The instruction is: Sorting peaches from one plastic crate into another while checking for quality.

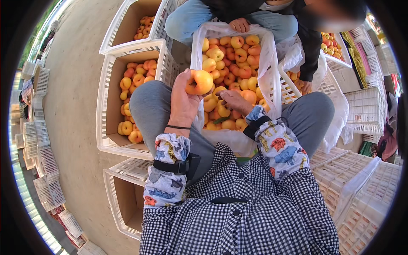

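Observation:
My left hand (pixel 184 105) is raised over the near left part of a white plastic crate (pixel 276 86), shut on a yellow-orange stone fruit (pixel 204 82) that looks like an apricot or nectarine. The dark hollow at one end of this fruit faces left. To its right, my right hand (pixel 237 101) hovers low over the loose fruit (pixel 245 71) in the same crate, fingers pointing left and nothing visibly gripped. Thin white plastic sheeting (pixel 267 68) lines that crate, which stands between my knees. A green leaf (pixel 221 120) lies among the fruit near its front.
At my left, a cardboard-lined crate (pixel 101 127) holds more fruit, with a similar crate (pixel 110 35) beyond it. Another lined crate (pixel 110 178) sits nearer me. Opposite sits a person (pixel 188 19), one hand on the middle crate's rim, the other at a tilted crate (pixel 334 86). Crates (pixel 344 172) stand right.

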Available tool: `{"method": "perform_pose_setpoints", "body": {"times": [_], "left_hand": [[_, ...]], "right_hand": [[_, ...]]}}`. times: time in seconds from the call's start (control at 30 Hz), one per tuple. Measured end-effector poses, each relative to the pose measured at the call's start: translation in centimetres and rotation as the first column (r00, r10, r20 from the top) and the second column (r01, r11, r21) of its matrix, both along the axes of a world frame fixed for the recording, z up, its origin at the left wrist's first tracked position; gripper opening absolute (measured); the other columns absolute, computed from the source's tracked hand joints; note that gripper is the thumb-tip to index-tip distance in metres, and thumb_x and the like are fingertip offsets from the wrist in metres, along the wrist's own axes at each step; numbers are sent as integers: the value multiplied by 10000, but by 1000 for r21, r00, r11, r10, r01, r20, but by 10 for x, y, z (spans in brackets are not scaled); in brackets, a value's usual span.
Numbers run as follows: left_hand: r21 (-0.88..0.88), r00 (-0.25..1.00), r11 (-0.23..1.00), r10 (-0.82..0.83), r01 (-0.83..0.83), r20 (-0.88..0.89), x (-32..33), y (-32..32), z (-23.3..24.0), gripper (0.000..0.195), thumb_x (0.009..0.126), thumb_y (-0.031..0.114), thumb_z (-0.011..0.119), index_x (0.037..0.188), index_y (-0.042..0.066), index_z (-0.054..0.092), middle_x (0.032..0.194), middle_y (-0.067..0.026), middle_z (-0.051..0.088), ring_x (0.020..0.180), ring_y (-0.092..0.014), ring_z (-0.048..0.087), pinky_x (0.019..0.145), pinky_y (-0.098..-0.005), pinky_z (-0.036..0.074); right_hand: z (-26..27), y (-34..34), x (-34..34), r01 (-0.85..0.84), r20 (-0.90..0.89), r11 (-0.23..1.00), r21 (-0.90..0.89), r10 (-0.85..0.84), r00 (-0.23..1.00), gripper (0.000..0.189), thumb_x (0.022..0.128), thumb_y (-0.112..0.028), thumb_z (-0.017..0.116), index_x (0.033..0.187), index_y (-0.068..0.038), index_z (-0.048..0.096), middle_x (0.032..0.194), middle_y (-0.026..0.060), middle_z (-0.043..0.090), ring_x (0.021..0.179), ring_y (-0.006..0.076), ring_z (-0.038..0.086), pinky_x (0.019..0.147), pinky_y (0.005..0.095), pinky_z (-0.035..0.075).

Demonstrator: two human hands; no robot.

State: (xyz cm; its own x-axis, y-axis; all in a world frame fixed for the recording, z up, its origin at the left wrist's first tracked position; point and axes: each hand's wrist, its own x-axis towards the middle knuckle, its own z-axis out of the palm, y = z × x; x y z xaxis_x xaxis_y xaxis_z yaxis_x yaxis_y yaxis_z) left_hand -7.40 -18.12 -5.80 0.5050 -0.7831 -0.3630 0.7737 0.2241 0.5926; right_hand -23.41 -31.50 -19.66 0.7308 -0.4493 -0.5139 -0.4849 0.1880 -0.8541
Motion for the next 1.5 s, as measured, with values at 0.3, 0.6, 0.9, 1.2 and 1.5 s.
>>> {"method": "perform_pose_setpoints", "body": {"times": [0.3,0.6,0.9,1.2,1.5], "left_hand": [[10,1000,1000,11,-12,28,0,-1,-7,315,924,303,602,1120,67,528,1132,-116,570,1043,-278,588,823,-468,526],[41,999,999,13,-15,53,0,-1,-9,309,918,307,608,1103,72,531,1114,-107,576,1034,-270,589,831,-462,516],[40,998,999,7,-9,63,0,0,-10,313,940,317,577,1115,63,523,1121,-108,577,1024,-268,593,816,-456,518],[-1,998,998,-64,64,15,-1,5,-13,303,977,293,517,1134,35,539,1120,-111,594,1052,-275,595,849,-454,514],[-9,997,998,-59,59,-55,0,12,-12,306,957,312,555,1123,55,561,1080,-118,618,979,-285,609,806,-464,517]], "right_hand": [[8,17,-4,-442,-263,554,-705,374,889,338,795,-267,658,1056,-56,624,1035,180,597,981,367,604,846,423,507],[8,14,-8,-554,-435,498,-667,343,832,477,731,-388,740,1021,-33,608,839,165,629,872,390,634,812,439,516],[82,-2,-12,57,83,954,294,-85,993,346,991,-446,447,974,-113,542,739,2,525,520,68,459,418,202,333],[144,-45,-31,148,241,908,391,-256,936,326,992,-267,480,1254,-74,496,1010,65,629,726,144,616,561,249,475],[108,-121,-97,571,349,629,527,-773,530,351,961,-100,515,1278,37,448,1155,178,592,950,311,665,788,333,588]]}}
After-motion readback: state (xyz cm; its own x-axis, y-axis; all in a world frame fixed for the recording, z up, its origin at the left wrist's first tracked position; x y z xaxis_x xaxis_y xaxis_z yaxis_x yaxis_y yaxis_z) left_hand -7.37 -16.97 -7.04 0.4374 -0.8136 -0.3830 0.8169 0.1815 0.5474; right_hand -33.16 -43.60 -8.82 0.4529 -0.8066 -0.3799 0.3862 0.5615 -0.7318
